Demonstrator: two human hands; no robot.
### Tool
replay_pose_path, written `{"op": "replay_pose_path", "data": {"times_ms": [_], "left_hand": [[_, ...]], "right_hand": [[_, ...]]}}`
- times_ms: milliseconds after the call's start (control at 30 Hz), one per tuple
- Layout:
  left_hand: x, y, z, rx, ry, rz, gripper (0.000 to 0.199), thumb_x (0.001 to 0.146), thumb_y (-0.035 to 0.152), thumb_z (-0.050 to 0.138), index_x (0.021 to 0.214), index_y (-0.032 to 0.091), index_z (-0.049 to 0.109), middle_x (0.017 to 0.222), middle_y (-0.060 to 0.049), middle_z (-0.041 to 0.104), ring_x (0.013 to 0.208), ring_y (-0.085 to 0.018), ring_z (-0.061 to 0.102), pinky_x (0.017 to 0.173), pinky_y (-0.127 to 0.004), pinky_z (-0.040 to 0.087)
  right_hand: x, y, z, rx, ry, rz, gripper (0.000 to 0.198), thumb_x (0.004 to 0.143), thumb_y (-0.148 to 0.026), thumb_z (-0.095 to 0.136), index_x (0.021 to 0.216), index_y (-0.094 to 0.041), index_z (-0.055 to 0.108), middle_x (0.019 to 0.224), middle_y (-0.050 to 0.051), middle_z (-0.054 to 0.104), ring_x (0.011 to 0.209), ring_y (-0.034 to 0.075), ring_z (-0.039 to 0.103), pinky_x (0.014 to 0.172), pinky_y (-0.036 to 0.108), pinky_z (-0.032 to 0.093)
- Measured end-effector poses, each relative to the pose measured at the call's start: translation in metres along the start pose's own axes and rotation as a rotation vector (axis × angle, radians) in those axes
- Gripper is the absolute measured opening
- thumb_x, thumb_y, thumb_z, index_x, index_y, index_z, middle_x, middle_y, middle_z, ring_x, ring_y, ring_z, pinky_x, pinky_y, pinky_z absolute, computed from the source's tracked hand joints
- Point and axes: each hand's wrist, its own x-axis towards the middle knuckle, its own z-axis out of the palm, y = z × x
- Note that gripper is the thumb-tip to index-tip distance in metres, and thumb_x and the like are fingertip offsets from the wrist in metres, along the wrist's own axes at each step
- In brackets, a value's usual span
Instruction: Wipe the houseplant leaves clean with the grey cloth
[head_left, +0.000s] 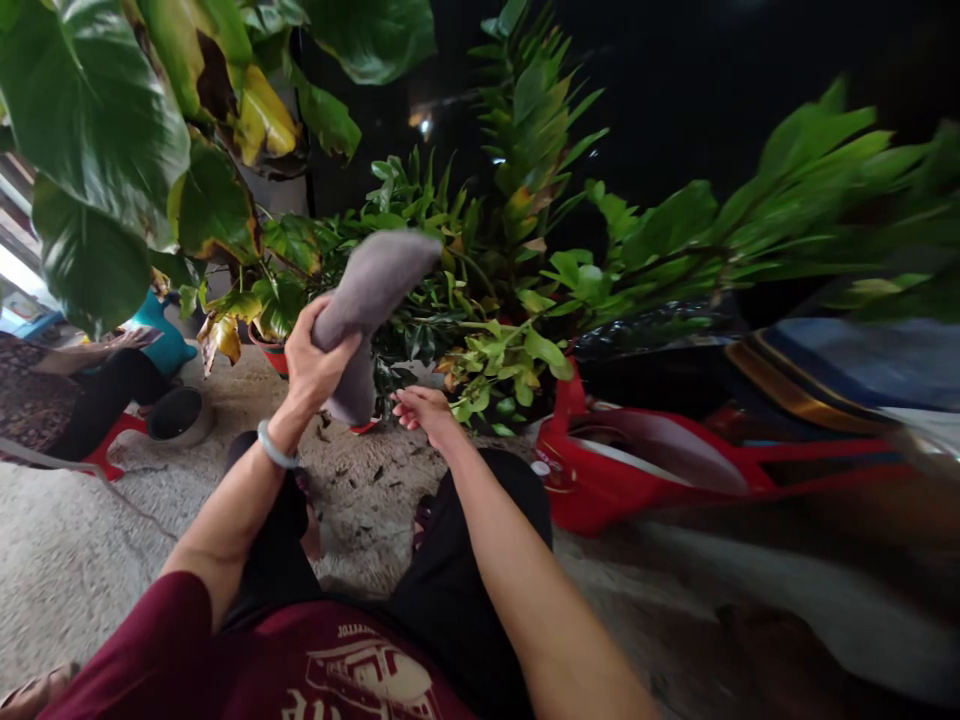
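My left hand [315, 355] is wrapped round a soft grey cloth [379, 275], held up in front of the plants. One end of the cloth points up and to the right, blurred at its edge; the other hangs below my fingers. Lower and to the right is my right hand [425, 412], its fingers curled and the thumb pressed to them; whatever may be pinched there is too small to make out. It is close to the leaves of a low green plant [510, 365], and I cannot tell whether it touches them.
Large broad leaves [90, 130] overhang at the upper left, some yellowed and browned. A red bag [577, 485] stands at my right. On the left, another person [45, 400] sits near a dark round pot [180, 415]. Bits of debris lie on the concrete floor [367, 500].
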Motion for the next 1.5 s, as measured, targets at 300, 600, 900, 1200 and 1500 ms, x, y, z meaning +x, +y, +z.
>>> {"op": "replay_pose_path", "data": {"times_ms": [300, 600, 900, 1200, 1500], "left_hand": [[-0.019, -0.007, 0.016, 0.144, -0.777, -0.058, 0.045, 0.064, 0.018, 0.075, 0.109, 0.022, 0.074, 0.097, -0.002, 0.075, 0.090, -0.026, 0.070, 0.087, -0.039, 0.055], [0.040, 0.016, -0.008, 0.003, -0.012, 0.125, 0.054, 0.072, 0.020, 0.076, 0.124, 0.019, 0.063, 0.120, -0.002, 0.068, 0.112, -0.022, 0.063, 0.105, -0.039, 0.048], [-0.059, -0.056, -0.016, 0.023, -0.634, -0.123, 0.047, 0.063, 0.020, 0.079, 0.109, 0.023, 0.074, 0.107, -0.004, 0.075, 0.102, -0.031, 0.070, 0.098, -0.044, 0.053], [-0.055, -0.032, -0.022, -0.022, -0.102, -0.331, 0.054, 0.069, 0.029, 0.074, 0.121, 0.021, 0.065, 0.118, -0.006, 0.070, 0.112, -0.027, 0.064, 0.104, -0.042, 0.048], [-0.096, -0.024, -0.009, -0.424, -0.321, -0.366, 0.080, 0.069, 0.024, 0.065, 0.147, 0.021, 0.049, 0.149, -0.008, 0.053, 0.142, -0.030, 0.044, 0.116, -0.038, 0.040]], "right_hand": [[0.000, 0.009, -0.003, -0.009, 0.048, 0.000, 0.012, 0.080, -0.029, 0.066, 0.071, -0.021, 0.067, 0.051, 0.000, 0.064, 0.038, 0.011, 0.051, 0.037, 0.022, 0.035], [-0.002, -0.001, -0.002, -0.023, -0.009, -0.004, 0.015, 0.077, -0.031, 0.068, 0.075, -0.017, 0.072, 0.051, -0.001, 0.064, 0.037, 0.008, 0.052, 0.034, 0.016, 0.032], [0.005, 0.010, -0.001, -0.081, 0.064, 0.037, 0.023, 0.075, -0.026, 0.065, 0.054, -0.020, 0.060, 0.038, -0.001, 0.055, 0.032, 0.010, 0.047, 0.032, 0.019, 0.027], [-0.006, -0.003, 0.004, -0.095, 0.117, -0.063, 0.031, 0.076, -0.042, 0.065, 0.094, -0.018, 0.073, 0.058, -0.001, 0.066, 0.046, 0.013, 0.059, 0.042, 0.020, 0.040], [-0.099, -0.001, 0.052, -0.002, -0.086, -0.444, 0.082, 0.076, -0.052, 0.072, 0.148, -0.023, 0.047, 0.144, 0.010, 0.059, 0.135, 0.030, 0.053, 0.110, 0.041, 0.045]]}}
